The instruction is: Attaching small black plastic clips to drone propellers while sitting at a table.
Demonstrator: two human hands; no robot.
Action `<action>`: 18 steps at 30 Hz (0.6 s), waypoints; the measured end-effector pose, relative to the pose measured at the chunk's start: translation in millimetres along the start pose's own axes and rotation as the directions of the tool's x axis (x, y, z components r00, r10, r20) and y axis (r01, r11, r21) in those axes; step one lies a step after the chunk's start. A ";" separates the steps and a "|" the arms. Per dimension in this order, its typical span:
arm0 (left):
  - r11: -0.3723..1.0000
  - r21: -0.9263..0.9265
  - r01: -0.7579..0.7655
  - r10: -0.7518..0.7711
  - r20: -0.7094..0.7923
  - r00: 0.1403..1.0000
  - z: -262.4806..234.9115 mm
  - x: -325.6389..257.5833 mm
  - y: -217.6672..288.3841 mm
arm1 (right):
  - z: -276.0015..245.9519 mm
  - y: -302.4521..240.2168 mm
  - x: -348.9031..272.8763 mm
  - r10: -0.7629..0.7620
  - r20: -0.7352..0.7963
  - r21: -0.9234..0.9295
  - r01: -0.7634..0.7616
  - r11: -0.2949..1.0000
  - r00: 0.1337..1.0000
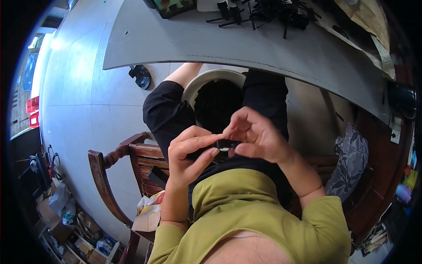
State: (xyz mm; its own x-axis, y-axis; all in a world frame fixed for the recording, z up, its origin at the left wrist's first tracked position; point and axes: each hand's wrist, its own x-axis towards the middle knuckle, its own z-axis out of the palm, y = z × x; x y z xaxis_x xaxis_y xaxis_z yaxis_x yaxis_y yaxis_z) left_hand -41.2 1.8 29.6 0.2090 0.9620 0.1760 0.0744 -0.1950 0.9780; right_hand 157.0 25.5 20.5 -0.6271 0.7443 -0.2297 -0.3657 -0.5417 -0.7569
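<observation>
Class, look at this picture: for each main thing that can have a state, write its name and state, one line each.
Left grip: pinched on the small black piece
Right grip: fingers curled, close to the piece; whether it holds it is unclear
Small black piece: held up, partly hidden
Bucket: open, with dark contents
Black parts: heaped loosely on the table
Black sandal: on the floor, unworn

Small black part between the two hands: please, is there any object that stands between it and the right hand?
Nothing visible stands between them. The left hand pinches the small black part; the right hand is right beside it, though I cannot tell if it touches.
</observation>
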 end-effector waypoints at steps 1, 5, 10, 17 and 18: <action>1.000 0.000 0.003 -0.003 -0.001 1.000 1.4 0.3 1.3 | 5.5 3.1 -0.3 -0.017 0.005 -0.027 0.017 0.999 1.000; 0.992 0.106 -0.062 0.066 -0.029 0.997 7.5 2.2 3.4 | 7.0 5.3 0.8 0.014 -0.044 0.027 -0.013 1.000 0.999; 0.964 0.219 -0.152 0.164 -0.037 0.986 13.3 1.8 4.2 | 7.8 9.0 2.7 -0.053 -0.069 0.126 0.061 0.990 0.996; 0.947 0.308 -0.090 0.113 -0.058 0.992 14.3 -0.4 -2.2 | -0.4 8.3 8.5 0.019 -0.030 -0.092 -0.021 0.996 0.999; 0.940 0.331 -0.086 0.113 -0.061 0.992 14.1 -0.4 -5.0 | -2.5 1.8 12.2 -0.080 -0.026 -0.445 0.060 0.893 0.996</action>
State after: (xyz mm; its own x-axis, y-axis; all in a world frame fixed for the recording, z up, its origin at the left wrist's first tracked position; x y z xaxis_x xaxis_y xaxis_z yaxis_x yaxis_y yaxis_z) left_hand -27.9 -0.3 23.1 0.1563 0.9437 0.2914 0.3747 -0.3296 0.8666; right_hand 150.4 34.6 14.8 -0.5776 0.7951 -0.1848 -0.0578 -0.2656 -0.9623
